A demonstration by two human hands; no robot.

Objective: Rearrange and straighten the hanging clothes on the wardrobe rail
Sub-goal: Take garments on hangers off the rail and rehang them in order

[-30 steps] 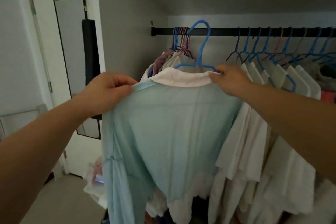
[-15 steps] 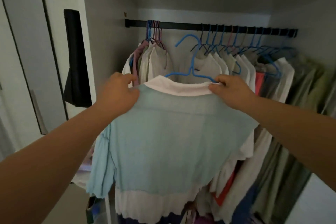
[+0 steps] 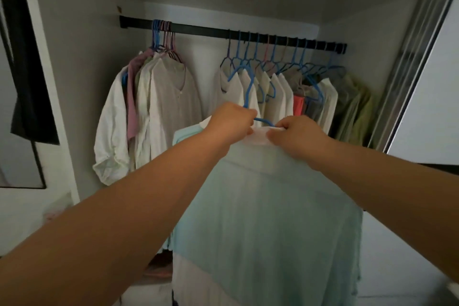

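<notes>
Wardrobe interior, head view. We hold a pale blue shirt [image 3: 268, 206] on a blue hanger [image 3: 248, 92] off the black rail [image 3: 206, 30], in front of the open stretch between two groups of hung garments. Our left hand [image 3: 231, 123] grips the hanger at the base of its neck, fingers curled; our right hand [image 3: 295, 136] pinches the shirt's white collar [image 3: 258, 138] just beside it.

Progress, as we judge it: a bunch of garments at the left [image 3: 149, 112] sits tightly packed on the rail, hooks touching, and a longer row at the right [image 3: 285, 87] hangs fairly evenly, white shirts giving way to a red piece and green ones at the far end. The shirt in hand is not yet rehung; its hook is clear of the rail. What remains, we estimate, is squaring the collar, hooking the hanger into the gap, and perhaps spreading the left bunch.

The shirt is thin, slightly sheer fabric, hanging back toward us with a white band showing below its hem. One shoulder sits higher than the other, so it hangs askew.
</notes>
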